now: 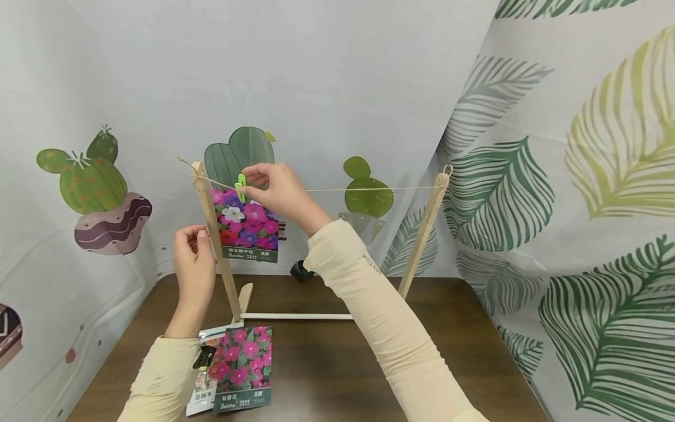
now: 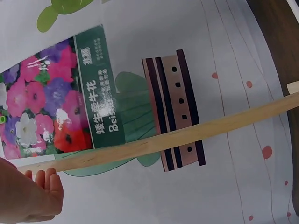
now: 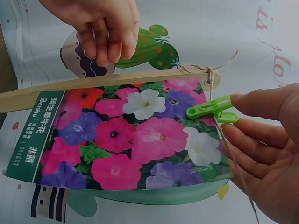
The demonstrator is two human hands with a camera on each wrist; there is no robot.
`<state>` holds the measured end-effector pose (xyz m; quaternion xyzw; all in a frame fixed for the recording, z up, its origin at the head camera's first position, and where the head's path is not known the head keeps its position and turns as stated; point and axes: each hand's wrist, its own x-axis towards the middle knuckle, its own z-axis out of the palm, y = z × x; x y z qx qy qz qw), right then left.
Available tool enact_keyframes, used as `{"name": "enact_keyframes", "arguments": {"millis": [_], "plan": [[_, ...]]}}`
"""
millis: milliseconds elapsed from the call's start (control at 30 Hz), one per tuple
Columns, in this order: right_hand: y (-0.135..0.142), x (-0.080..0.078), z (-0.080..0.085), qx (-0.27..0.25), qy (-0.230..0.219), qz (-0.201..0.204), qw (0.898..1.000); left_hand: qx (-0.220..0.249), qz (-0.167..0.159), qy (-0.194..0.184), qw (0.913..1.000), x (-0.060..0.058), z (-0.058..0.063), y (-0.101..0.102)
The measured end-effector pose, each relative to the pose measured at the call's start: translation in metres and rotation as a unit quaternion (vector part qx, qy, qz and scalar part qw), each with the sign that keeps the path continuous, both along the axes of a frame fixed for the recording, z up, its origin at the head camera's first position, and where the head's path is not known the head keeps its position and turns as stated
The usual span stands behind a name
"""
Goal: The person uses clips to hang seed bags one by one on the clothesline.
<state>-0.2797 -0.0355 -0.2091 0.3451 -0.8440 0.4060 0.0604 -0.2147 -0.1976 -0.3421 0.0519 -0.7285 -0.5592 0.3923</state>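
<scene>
A green clothespin [image 3: 212,109] sits across the twine [image 3: 236,161] at the top edge of a seed packet [image 3: 117,135] printed with pink, purple, white and red flowers. My right hand [image 1: 279,190] pinches the handle end of this clothespin between thumb and fingers. The packet hangs from the twine just beside the left wooden post [image 1: 224,269]. Close to that post is my left hand [image 1: 195,261], its fingers loosely bent with nothing visible in them. In the right wrist view, the left hand [image 3: 105,28] appears near the post; whether it touches is unclear.
On the brown table [image 1: 327,369], a seed packet with pink flowers [image 1: 245,366] overlaps a white-edged packet [image 1: 197,398], a black clip [image 1: 204,356] at their left. A right post [image 1: 422,240] holds the twine's other end. A white rod [image 1: 297,316] runs low across the frame.
</scene>
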Motion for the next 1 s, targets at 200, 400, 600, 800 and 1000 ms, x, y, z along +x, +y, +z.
{"name": "enact_keyframes", "arguments": {"millis": [200, 400, 600, 800, 1000], "plan": [[0.006, 0.002, -0.001, 0.002, 0.005, 0.004, 1.0, 0.007, 0.009, 0.011, 0.9999, 0.002, 0.0, 0.002], [0.014, 0.005, -0.003, -0.028, 0.031, 0.006, 0.999, 0.013, 0.017, 0.016, 0.9996, 0.004, 0.002, 0.003], [0.021, 0.013, -0.004, -0.08, 0.069, 0.011, 0.994, 0.02, 0.009, 0.03, 0.9993, 0.008, 0.005, 0.005], [0.029, 0.023, -0.008, -0.12, 0.091, 0.016, 0.988, 0.02, 0.008, 0.028, 0.9994, 0.014, 0.005, 0.005], [0.042, 0.032, -0.02, -0.171, 0.131, 0.028, 0.976, 0.018, 0.007, 0.034, 0.9992, 0.02, 0.002, 0.004]]}}
